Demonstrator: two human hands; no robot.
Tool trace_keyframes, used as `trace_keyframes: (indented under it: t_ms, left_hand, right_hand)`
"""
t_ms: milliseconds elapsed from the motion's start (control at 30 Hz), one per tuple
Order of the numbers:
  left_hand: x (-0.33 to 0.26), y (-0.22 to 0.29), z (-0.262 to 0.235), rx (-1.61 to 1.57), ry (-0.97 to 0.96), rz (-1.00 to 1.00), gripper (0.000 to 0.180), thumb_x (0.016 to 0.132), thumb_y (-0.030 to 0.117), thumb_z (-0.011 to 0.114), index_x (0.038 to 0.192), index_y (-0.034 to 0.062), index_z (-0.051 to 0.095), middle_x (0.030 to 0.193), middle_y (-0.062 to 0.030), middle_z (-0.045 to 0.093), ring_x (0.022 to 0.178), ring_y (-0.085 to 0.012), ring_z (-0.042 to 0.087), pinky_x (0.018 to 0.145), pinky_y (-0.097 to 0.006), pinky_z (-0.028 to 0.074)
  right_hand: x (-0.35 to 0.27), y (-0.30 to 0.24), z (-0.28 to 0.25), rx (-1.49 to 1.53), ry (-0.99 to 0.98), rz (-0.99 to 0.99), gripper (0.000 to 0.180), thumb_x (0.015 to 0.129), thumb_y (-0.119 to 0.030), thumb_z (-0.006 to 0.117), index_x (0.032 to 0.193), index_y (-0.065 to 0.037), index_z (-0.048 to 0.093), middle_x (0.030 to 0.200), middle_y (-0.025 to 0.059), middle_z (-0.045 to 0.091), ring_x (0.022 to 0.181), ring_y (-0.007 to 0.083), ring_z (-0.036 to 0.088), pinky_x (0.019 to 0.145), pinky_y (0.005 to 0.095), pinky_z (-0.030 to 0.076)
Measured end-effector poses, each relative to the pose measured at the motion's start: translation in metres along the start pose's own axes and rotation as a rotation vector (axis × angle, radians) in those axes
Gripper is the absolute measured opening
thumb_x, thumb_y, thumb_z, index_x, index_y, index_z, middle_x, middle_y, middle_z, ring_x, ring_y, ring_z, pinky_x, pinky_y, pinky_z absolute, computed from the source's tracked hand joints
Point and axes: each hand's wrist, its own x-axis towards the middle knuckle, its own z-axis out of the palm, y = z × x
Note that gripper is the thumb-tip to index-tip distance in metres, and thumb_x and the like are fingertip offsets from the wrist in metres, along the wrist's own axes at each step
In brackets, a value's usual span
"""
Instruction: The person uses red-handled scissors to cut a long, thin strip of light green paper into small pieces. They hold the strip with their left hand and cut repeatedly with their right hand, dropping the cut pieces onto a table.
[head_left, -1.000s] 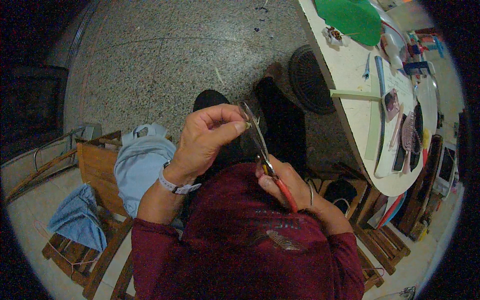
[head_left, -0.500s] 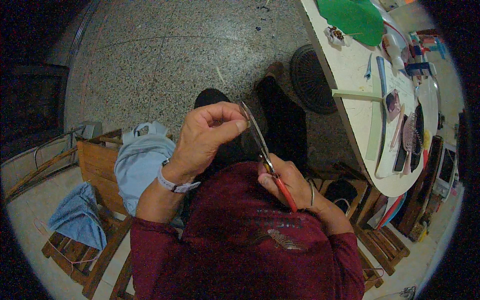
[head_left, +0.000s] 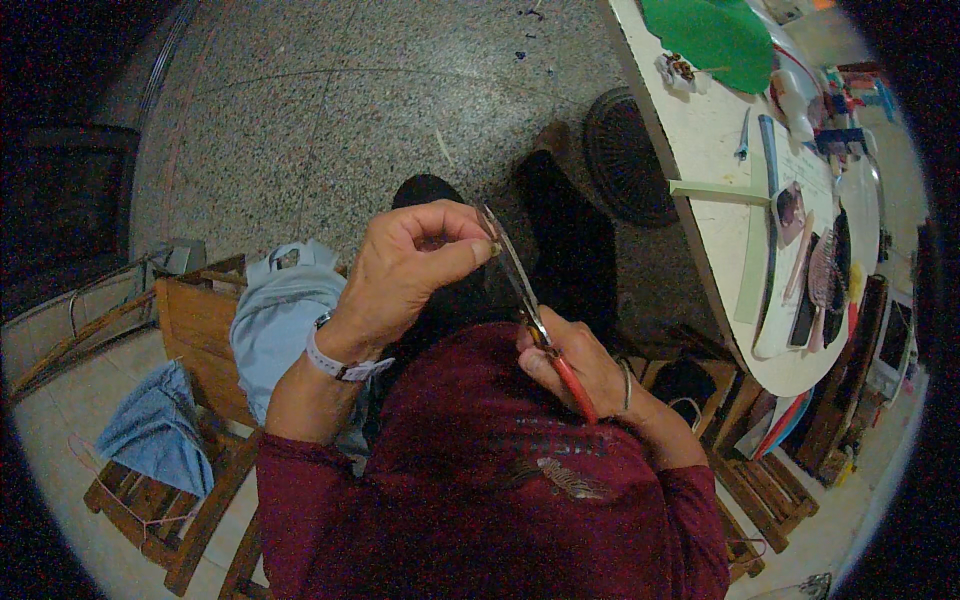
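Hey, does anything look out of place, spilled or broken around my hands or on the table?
Nothing looks spilled or broken. The white table is crowded with small items, and a pale green strip hangs over its edge.

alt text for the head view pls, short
Seen from above, a seated person's right hand works red-handled scissors whose blades meet the pinched fingertips of the left hand. A cluttered white table stands to the right.

Two hands (head_left: 410, 270) (head_left: 570, 360), one scissors (head_left: 525, 300), one desk (head_left: 700, 160) at two o'clock, one green sheet (head_left: 715, 35), two blue cloths (head_left: 275, 320) (head_left: 155, 430).
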Motion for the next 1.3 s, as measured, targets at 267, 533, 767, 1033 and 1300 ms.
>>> trace_keyframes:
  t_ms: [267,533,767,1033,1300]
  left_hand:
    - [0.0015,-0.0002,-0.0016,0.029,-0.001,-0.004,0.007,0.079,0.006,0.064,0.077,0.0009,0.06,0.093,-0.0082,0.058,0.088,-0.0211,0.061,0.084,-0.034,0.048]
    - [0.0025,0.0002,-0.0022,0.06,0.022,-0.031,0.007,0.079,0.005,0.063,0.075,0.0005,0.06,0.091,-0.0085,0.059,0.087,-0.0211,0.062,0.083,-0.033,0.048]
    - [0.0025,0.0008,-0.0011,0.052,0.029,-0.031,0.007,0.079,0.005,0.063,0.074,0.0005,0.06,0.091,-0.0085,0.059,0.087,-0.0209,0.062,0.083,-0.033,0.048]
    - [0.003,-0.0022,-0.0024,0.013,0.009,-0.001,0.007,0.079,0.005,0.063,0.075,0.0009,0.06,0.092,-0.0085,0.059,0.088,-0.0211,0.062,0.083,-0.034,0.049]
    - [0.0023,-0.0005,-0.0013,0.053,0.024,0.004,0.006,0.08,0.005,0.062,0.075,0.0005,0.06,0.091,-0.0085,0.059,0.087,-0.0211,0.062,0.083,-0.034,0.049]
  right_hand:
    - [0.0016,-0.0015,-0.0011,-0.022,-0.001,0.055,0.032,0.086,-0.03,0.062,0.089,-0.002,0.045,0.068,0.0153,0.057,0.064,0.0344,0.06,0.058,0.0418,0.046]
    - [0.0038,-0.0025,-0.001,-0.033,0.01,0.063,0.03,0.086,-0.026,0.063,0.086,-0.002,0.045,0.067,0.0153,0.058,0.062,0.0332,0.061,0.057,0.0409,0.046]
    - [0.0028,0.006,0.002,0.005,0.019,0.016,0.029,0.086,-0.025,0.063,0.087,-0.002,0.045,0.066,0.0143,0.057,0.059,0.0299,0.06,0.056,0.0396,0.046]
    - [0.0038,0.0032,0.0001,-0.003,-0.003,0.011,0.028,0.086,-0.025,0.063,0.087,-0.003,0.045,0.069,0.0137,0.057,0.061,0.0294,0.06,0.057,0.0397,0.046]
    - [0.0039,-0.0012,-0.001,-0.004,-0.007,0.019,0.027,0.086,-0.023,0.063,0.09,-0.003,0.045,0.066,0.0135,0.057,0.06,0.0309,0.06,0.057,0.0401,0.047]
